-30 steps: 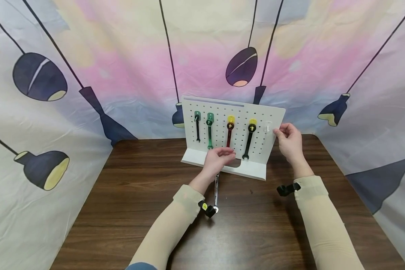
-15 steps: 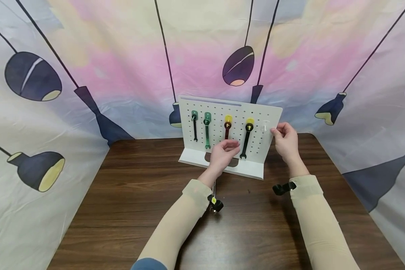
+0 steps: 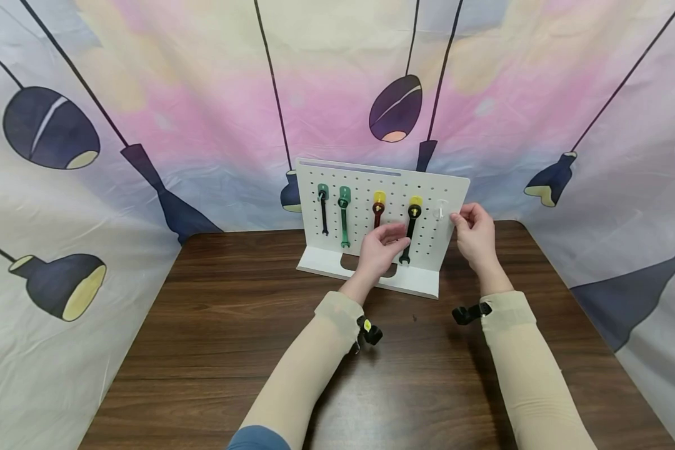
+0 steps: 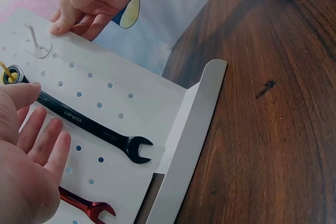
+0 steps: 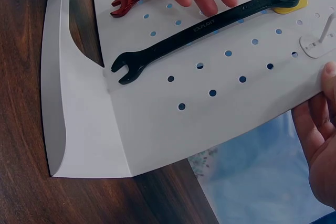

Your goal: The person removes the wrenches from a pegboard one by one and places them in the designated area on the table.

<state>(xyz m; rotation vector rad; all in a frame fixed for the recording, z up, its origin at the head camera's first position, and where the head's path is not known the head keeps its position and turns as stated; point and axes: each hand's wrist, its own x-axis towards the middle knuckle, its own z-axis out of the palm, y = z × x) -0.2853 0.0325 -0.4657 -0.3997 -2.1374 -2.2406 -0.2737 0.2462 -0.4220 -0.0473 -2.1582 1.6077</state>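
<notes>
A white pegboard stand (image 3: pixel 434 247) stands upright on the table. My right hand (image 3: pixel 477 237) pinches its right edge between thumb and fingers. My left hand (image 3: pixel 378 255) is in front of the board beside a large black combination wrench (image 4: pixel 89 120), which hangs from a yellow hook (image 5: pixel 294 6). Its fingers are extended and loosely spread, and they grip nothing; the thumb overlaps the wrench in the left wrist view, and contact is unclear. A red wrench (image 3: pixel 377 215), a green wrench (image 3: pixel 344 226) and a small black wrench (image 3: pixel 324 215) hang further left.
A clear hook (image 4: pixel 39 45) without a tool is at the board's right side. Brown wooden table (image 3: pixel 214 325) surface lies around the stand. Behind it hangs a patterned cloth (image 3: pixel 214 81). The silver wrench on the table is almost wholly hidden by my left wrist.
My left hand has moved right and slightly up across the board, from below the red wrench to the large black one. My right hand keeps its hold on the board's edge.
</notes>
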